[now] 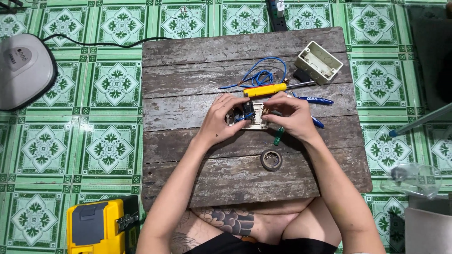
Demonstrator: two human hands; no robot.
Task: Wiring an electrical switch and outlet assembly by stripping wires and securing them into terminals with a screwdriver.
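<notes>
Both hands' grip — left hand [220, 120], right hand [289, 115] — pinching switch plate [248, 118] mid-board [188, 183], edges well apart.

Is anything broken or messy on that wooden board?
The wooden board is worn, cracked and chipped at its edges. Blue wire lies in a loose tangle by the yellow screwdriver. Both hands, left hand and right hand, hold an opened switch part.

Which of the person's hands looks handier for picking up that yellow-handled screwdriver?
Probably the right hand: the yellow-handled screwdriver lies on the weathered wooden board just beyond its fingers. The left hand grips the left side of the white plastic switch module, steadying it.
</notes>
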